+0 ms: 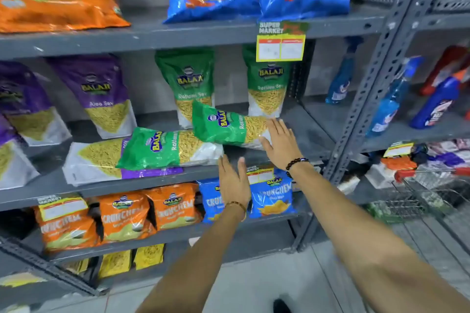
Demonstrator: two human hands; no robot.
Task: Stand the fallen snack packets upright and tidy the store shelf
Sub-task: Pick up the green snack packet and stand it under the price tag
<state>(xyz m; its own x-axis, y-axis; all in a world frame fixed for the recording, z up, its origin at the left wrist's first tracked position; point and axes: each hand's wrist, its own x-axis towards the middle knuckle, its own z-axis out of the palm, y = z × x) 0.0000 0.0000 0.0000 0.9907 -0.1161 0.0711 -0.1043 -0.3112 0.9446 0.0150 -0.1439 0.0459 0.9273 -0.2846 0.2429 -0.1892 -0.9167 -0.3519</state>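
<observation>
Nearest, left hand [234, 180] open, fingers spread, just below the shelf edge [127, 183], holding nothing. Right hand [278, 145] open, flat against the end of a fallen green packet [229, 126]. That packet rests on a second fallen green packet [167, 148], itself atop a fallen purple packet [96, 160]. Behind, two green packets [185, 84] stand upright.

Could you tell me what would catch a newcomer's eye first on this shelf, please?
Two green Ratlami Sev packets lie toppled on the middle shelf: one under the open right hand, the other resting across a fallen purple packet. The left hand hovers open just below the shelf edge. Behind them, two green packets stand upright.
</observation>
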